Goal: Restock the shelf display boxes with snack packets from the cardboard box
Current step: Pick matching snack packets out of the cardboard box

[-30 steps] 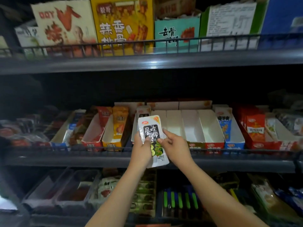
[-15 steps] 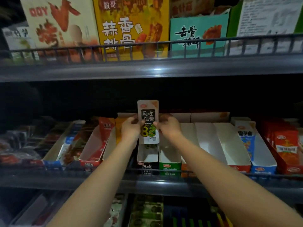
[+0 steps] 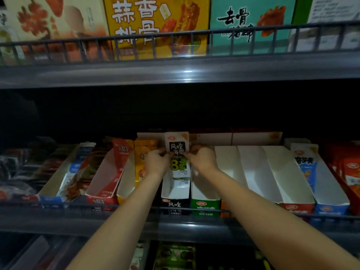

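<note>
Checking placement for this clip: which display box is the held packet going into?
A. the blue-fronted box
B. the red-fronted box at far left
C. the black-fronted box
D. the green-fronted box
C: both hands, left and right, hold the packet upright at the back of the black-fronted box, directly in line with it.

A packet (image 3: 177, 152) stands upright in the back of one display box (image 3: 175, 199) on the middle shelf (image 3: 194, 225), the left hand (image 3: 156, 162) on its left edge and the right hand (image 3: 201, 160) on its right edge. Just right of that box sits a second box (image 3: 206, 203), then three more boxes side by side — the nearest of them (image 3: 229, 168) just beside the right hand. Left of the packet's box stands a box with pouches (image 3: 145, 158) at its back. Above, behind a wire rail (image 3: 194, 41) on the upper shelf (image 3: 187, 73), cartons (image 3: 155, 22) stand in a row.
</note>
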A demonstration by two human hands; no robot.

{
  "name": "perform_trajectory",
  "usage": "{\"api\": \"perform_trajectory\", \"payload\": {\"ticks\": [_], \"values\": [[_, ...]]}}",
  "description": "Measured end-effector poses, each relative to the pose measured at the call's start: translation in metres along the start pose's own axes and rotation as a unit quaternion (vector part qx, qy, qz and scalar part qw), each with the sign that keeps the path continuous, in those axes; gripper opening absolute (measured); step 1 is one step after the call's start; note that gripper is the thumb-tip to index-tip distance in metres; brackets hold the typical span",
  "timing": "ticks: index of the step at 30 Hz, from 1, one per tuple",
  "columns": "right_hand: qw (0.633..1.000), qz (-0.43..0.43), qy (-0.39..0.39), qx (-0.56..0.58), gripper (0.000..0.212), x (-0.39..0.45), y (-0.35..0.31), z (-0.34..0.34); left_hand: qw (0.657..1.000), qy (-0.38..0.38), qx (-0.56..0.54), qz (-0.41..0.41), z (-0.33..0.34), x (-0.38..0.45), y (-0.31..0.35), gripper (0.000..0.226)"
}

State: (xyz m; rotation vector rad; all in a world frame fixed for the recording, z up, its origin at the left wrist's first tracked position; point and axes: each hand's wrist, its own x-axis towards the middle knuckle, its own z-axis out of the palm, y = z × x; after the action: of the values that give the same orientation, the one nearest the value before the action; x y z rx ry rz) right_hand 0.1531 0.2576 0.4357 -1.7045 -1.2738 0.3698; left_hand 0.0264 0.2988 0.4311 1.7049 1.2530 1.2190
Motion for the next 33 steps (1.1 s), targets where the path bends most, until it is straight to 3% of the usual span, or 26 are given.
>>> {"api": "perform_trajectory", "payload": {"ticks": [7,14,22,27,30,33], "values": [[0.997,-0.042,0.061,-0.023,0.006,-0.005,0.008,0.005,0.994,0.022,0.097,0.054,0.004,0.005,-0.008,0.025],[0.996,-0.046,0.081,-0.016,0.015,-0.004,0.010,0.010,0.985,0.024,0.154,0.070,0.008,0.005,-0.009,0.021],[0.995,-0.021,0.010,-0.095,0.019,-0.003,0.009,0.010,0.968,-0.040,0.236,0.071,0.012,0.008,-0.010,0.024],[0.991,-0.036,-0.002,-0.131,0.035,-0.014,0.010,0.005,0.976,-0.065,0.205,0.031,0.008,-0.002,-0.004,0.038],[0.996,-0.038,0.014,-0.076,0.045,-0.035,0.014,-0.003,0.982,-0.029,0.164,0.086,-0.002,-0.035,0.005,0.043],[0.996,-0.087,0.033,-0.013,0.050,-0.073,0.017,-0.014,0.989,-0.041,0.082,0.114,-0.012,-0.078,0.009,0.049]]}}
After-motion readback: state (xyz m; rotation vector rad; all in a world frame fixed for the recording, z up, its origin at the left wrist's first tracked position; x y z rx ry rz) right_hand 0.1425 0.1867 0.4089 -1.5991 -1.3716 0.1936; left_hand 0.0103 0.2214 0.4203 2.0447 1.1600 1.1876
